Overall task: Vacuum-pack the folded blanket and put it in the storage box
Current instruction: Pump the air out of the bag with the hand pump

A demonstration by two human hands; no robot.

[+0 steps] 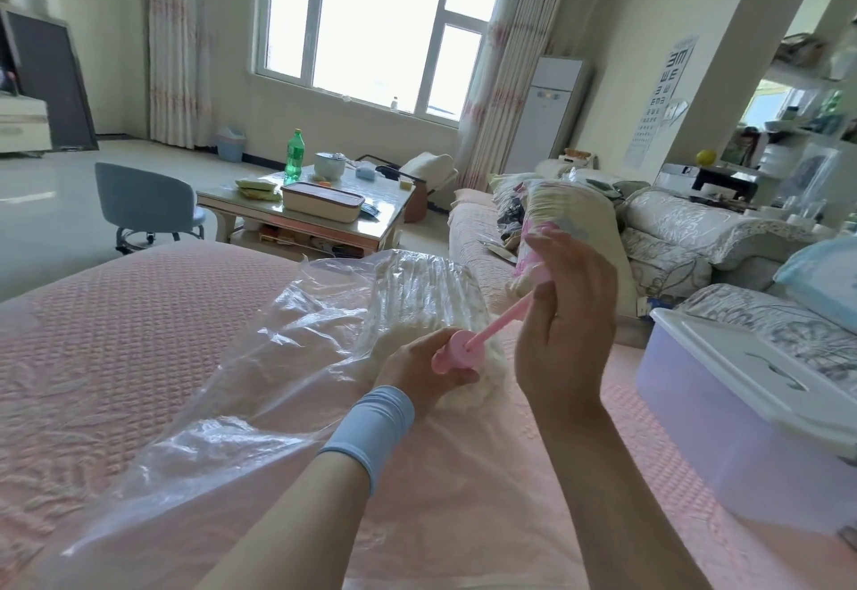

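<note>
Left hand (pixel 424 369) clamps pink pump (pixel 457 350) on vacuum bag (pixel 278 334) — right hand (pixel 568 311) grips its raised plunger; eye chart (pixel 668 79) — rows of E's.

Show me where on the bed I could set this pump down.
Bare bedspread left of the plastic bag; a narrower strip between the right hand and the storage box. Crowded mid-bed: blanket, left hand on pump.

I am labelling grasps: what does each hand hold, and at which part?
Both hold the pink plastic hand pump: the left hand grips its barrel under the round cap, the right hand the handle end of its rod.
</note>
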